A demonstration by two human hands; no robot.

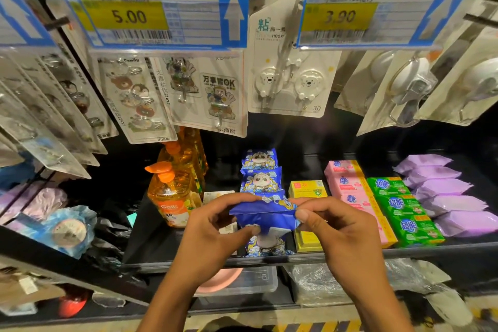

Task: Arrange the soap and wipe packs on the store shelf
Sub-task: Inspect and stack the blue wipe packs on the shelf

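1. A dark store shelf (404, 248) ran across the view under dim light, with black backing behind it. A strip of floor with yellow-and-black hazard striping (323, 327) showed at the bottom.
2. Above the shelf, carded adhesive hooks hung on pegs, among them a white card with two bear hooks (291, 81). In front of them were price tags reading 5.00 (129, 16) and 3.90 (339, 16).
3. The blue wipe pack (265, 214) was held in the air over the middle of the shelf, near its front edge.
4. The left hand (213, 226) pinched the pack's left end between thumb and curled fingers. The right hand (331, 226) pinched its right end the same way.
5. Behind the held pack, more blue panda packs (260, 170) sat in a row running toward the back, and another lay below the hands at the shelf front.
6. To the right stood yellow soap boxes (307, 189), then pink soap bars (347, 183), green soap bars (398, 205), and purple wipe packs (444, 189) overlapping in a line.
7. To the left stood orange pump bottles (172, 197).
8. The hands and the held pack covered part of the blue row and the front yellow box.
9. Below the shelf sat a clear plastic bin (256, 280).
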